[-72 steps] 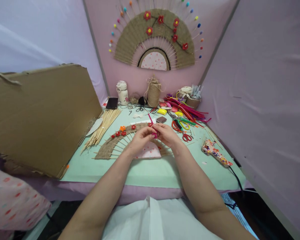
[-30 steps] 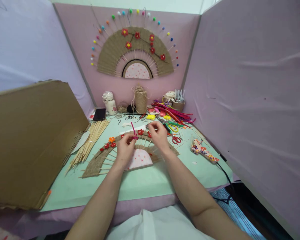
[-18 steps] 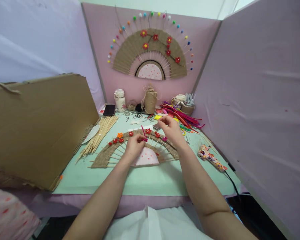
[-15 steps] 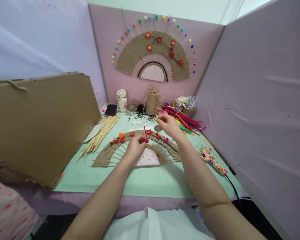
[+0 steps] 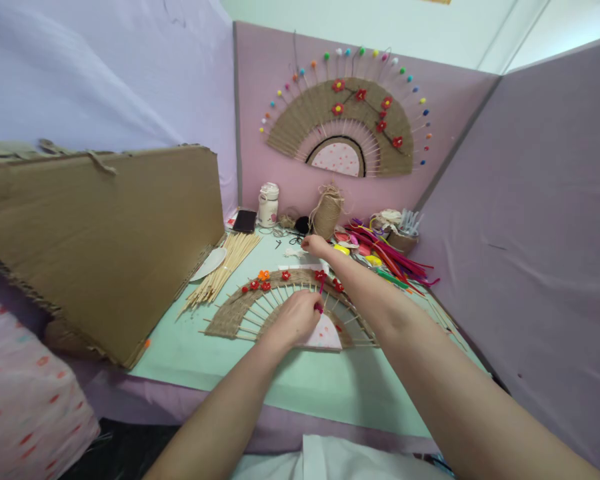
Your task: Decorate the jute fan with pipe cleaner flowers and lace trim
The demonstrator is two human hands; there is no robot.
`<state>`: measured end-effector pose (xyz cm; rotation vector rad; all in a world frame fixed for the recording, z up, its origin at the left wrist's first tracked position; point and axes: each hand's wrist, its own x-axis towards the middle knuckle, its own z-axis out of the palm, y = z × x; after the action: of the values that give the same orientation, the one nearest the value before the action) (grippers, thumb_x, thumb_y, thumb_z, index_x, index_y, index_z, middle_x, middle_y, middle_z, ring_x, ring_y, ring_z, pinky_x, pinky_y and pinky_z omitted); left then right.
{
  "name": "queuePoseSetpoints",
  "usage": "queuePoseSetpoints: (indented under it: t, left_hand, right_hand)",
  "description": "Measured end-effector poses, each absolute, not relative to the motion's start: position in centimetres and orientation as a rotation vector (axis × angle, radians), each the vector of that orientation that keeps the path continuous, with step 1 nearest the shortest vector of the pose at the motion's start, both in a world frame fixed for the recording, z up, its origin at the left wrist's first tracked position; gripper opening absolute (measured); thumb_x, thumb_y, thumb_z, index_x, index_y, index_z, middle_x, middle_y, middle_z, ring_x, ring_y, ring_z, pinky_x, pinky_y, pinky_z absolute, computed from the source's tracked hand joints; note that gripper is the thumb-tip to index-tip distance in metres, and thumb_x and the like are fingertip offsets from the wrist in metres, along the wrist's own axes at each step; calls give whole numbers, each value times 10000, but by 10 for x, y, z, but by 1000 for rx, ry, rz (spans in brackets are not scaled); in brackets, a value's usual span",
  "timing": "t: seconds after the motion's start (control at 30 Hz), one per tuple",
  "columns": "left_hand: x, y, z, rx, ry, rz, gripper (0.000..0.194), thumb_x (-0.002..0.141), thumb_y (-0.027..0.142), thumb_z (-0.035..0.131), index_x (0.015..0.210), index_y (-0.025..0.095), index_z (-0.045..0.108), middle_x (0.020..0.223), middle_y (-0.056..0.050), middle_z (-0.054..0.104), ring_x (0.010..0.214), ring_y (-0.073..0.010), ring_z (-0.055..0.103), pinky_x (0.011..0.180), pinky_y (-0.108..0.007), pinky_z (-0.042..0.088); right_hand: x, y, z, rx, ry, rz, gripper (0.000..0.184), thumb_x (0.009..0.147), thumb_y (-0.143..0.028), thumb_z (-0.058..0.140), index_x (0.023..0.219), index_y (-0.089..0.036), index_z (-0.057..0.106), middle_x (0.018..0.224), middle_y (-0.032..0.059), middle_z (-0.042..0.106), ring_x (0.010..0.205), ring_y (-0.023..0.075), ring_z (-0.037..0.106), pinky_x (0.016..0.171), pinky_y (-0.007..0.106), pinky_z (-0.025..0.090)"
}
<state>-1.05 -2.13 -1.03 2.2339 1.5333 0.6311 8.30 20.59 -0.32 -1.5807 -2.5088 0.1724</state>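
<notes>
Remotely I see flowers (image 5: 286, 275) already on the fan (image 5: 223, 321); a magenta stem (image 5: 321, 285), pinched by left fingers (image 5: 315, 299), seems unplaced. Right fingers (image 5: 307, 243): whether pinching, I cannot tell

Item 1: a white cloth garment (image 5: 375, 461), which we record at 6 o'clock, the visible part plain, softly creased and cut off by the view's lower edge. Item 2: a paler flat band (image 5: 314, 459) of the same garment, which we note as straight-sided, running upright and slightly raised from the cloth around it; whether placket or tie, we cannot tell. Item 3: left forearm (image 5: 243, 397), bare, running out towards 7 o'clock, with left hand (image 5: 297, 317), also bare. Item 4: right forearm (image 5: 405, 317), bare, running out towards 4 o'clock, with right hand (image 5: 317, 246), likewise bare.
</notes>
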Motion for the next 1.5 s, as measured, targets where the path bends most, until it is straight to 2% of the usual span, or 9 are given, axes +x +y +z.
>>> queuePoseSetpoints:
  t: [0.13,0.33,0.6,0.73,0.87,0.97,1.1,1.27,1.5]
  left_hand:
    - [-14,-22,-7,2204,1532,553,269,732,99,446,839,194,674,890,-77,663,889,-205,586,793,-291,424]
    - [-10,-26,-8,2220,1564,527,247,764,127,439,866,193,655,909,-83,632,909,-210,575,820,-303,433]
    - [-39,-17,37,2406,1670,414,303,803,366,564,1039,199,655,1106,-112,603,1090,-278,516,918,-363,418]
    - [-63,61,51,2347,1938,340,287,790,231,586,1055,171,680,1079,-125,643,1057,-262,560,932,-342,404]
    - [-56,139,27,2309,1944,376,411,769,243,627,1177,197,637,1269,-139,545,1197,-290,459,981,-356,363]
    - [-41,170,3,2273,1944,325,387,747,268,643,1124,189,673,1233,-152,571,1193,-317,451,969,-384,369]
    - [-34,183,-16,2211,1992,285,287,749,180,573,992,126,716,1097,-178,643,1152,-330,464,937,-408,385]
    - [-38,181,-20,2194,2007,309,328,723,134,572,1022,116,704,1078,-186,655,1138,-314,478,930,-397,395]
    - [-53,171,29,2325,1935,511,369,781,142,562,1134,132,668,1198,-155,621,1152,-259,512,1026,-347,320]
  right_hand:
    - [82,217,-12,-1647,-2551,134,260,804,-156,556,996,-181,729,1045,69,713,920,173,636,741,186,420]
    - [81,216,-15,-1709,-2583,69,331,878,-348,511,1011,-131,722,1020,124,710,891,190,641,717,204,424]
    - [84,213,-16,-1724,-2591,51,279,841,-260,559,1026,-117,712,1064,156,693,942,213,642,752,217,432]
    - [88,218,-14,-1694,-2572,68,278,850,-277,553,1047,-147,700,1081,140,690,956,215,637,765,231,434]
    - [86,221,-15,-1676,-2538,73,252,846,-311,574,1009,-176,710,1054,120,701,949,208,639,761,229,431]
    - [86,222,-15,-1662,-2517,73,236,841,-319,585,989,-188,715,1042,110,705,955,204,636,757,226,426]
    - [95,218,-11,-1650,-2491,74,210,840,-289,584,970,-191,716,1052,107,701,972,207,625,762,234,419]
    - [115,209,2,-1662,-2421,72,204,851,-282,570,957,-175,708,1009,103,705,910,185,621,743,231,411]
    - [141,185,35,-1551,-2373,68,176,851,-261,568,869,-155,707,865,68,707,779,153,594,674,226,381]
